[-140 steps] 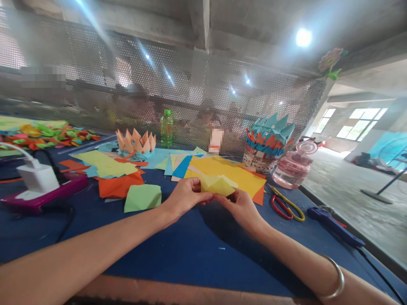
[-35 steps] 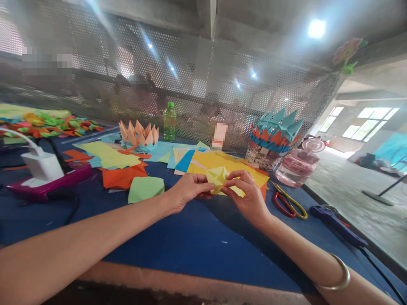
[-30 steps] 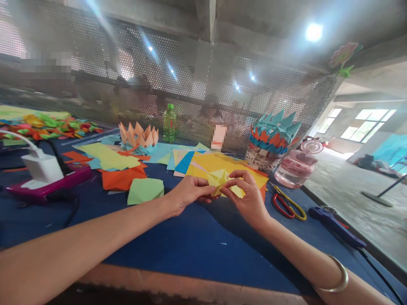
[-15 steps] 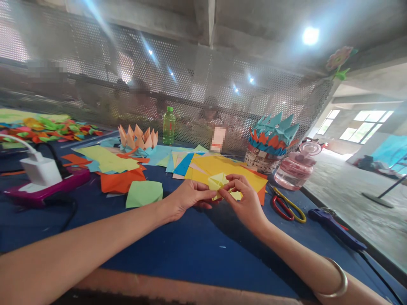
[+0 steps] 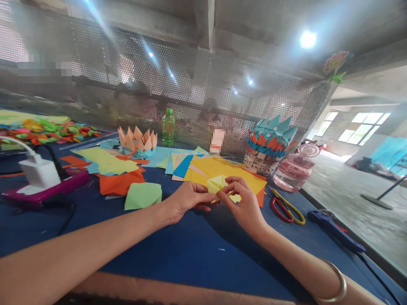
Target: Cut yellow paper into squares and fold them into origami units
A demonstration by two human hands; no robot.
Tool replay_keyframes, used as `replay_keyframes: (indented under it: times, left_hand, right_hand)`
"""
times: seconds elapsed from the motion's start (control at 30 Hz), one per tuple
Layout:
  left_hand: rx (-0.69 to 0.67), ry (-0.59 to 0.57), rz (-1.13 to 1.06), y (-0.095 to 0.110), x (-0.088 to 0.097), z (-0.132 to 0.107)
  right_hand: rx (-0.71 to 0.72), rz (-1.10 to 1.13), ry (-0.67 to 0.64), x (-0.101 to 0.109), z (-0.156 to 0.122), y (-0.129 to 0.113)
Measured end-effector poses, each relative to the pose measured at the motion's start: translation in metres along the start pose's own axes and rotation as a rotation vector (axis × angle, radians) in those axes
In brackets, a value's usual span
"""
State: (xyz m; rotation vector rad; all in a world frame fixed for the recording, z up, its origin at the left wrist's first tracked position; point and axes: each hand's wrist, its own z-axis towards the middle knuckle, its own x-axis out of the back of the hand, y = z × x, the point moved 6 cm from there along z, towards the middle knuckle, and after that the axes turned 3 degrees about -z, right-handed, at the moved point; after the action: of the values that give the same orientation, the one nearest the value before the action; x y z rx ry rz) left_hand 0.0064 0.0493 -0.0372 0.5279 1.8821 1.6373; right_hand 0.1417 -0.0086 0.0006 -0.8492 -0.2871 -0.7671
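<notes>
A small folded yellow paper piece [image 5: 216, 184] is pinched between both my hands just above the blue table [image 5: 190, 250]. My left hand [image 5: 187, 201] grips its left side with thumb and fingers closed. My right hand [image 5: 241, 203] pinches its right side, fingers curled over the fold. Behind them lies a stack of yellow and orange sheets [image 5: 235, 171]. A folded green paper [image 5: 143, 195] rests left of my left hand.
Red and yellow scissors [image 5: 286, 207] and a blue glue gun [image 5: 333, 228] lie at the right. A pink bottle [image 5: 294, 167], a paper-crowned basket [image 5: 269, 146], a green bottle [image 5: 168, 126], an orange paper crown [image 5: 136, 140] and a white charger on a purple case [image 5: 40, 178] stand around. Perforated screen behind.
The yellow piece has been folded smaller since the earliest frame. My right fingers have shifted over its top; both hands stay in nearly the same place.
</notes>
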Motion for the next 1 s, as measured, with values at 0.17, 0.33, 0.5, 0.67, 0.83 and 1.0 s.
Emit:
replay_keyframes:
  times: [0.17, 0.33, 0.5, 0.67, 0.83, 1.0]
  left_hand:
    - [-0.007, 0.036, -0.009, 0.003, -0.001, -0.001]
    - [-0.01, 0.074, -0.01, 0.005, -0.001, -0.002]
    - [-0.013, 0.081, -0.01, 0.007, -0.001, -0.003]
    - [-0.003, 0.082, -0.008, 0.006, 0.0, -0.003]
    - [0.015, 0.076, -0.011, 0.004, 0.0, -0.001]
    - [0.049, 0.058, -0.007, 0.002, 0.0, -0.001]
  right_hand:
    - [-0.007, 0.007, -0.004, -0.002, -0.001, -0.001]
    - [-0.199, 0.14, 0.048, -0.004, -0.003, 0.013]
    - [-0.337, 0.29, -0.197, -0.019, -0.004, 0.017]
    - [-0.352, 0.302, -0.23, -0.019, -0.004, 0.013]
    - [-0.381, 0.307, -0.212, -0.019, -0.006, 0.016]
    - [-0.41, 0.325, -0.2, -0.019, -0.006, 0.023]
